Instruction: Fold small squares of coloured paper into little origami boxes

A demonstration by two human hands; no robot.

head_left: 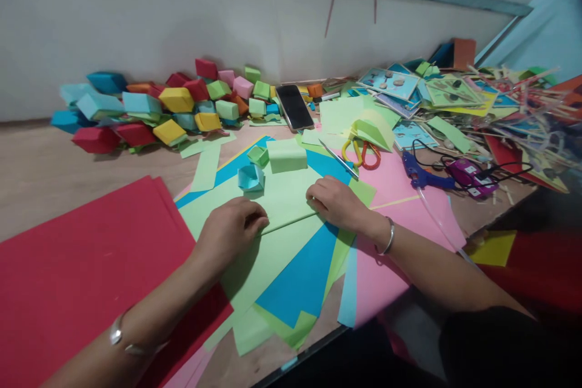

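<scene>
My left hand has its fingers curled and pinches the near edge of a light green paper sheet. At the same edge, further right, my right hand is closed too, its fingertips pressed on the paper. Between the two hands the edge runs as a thin, straight, dark-lined fold. Just beyond stand a small light blue paper box, a small green paper box and a curled green paper piece. Beneath the sheet lie blue paper and other coloured sheets.
Red sheets lie at left, below a pile of coloured paper blocks. Beyond my right hand are a pen, scissors, a phone and a blue glue gun with a cable. Crafts and sticks crowd the right.
</scene>
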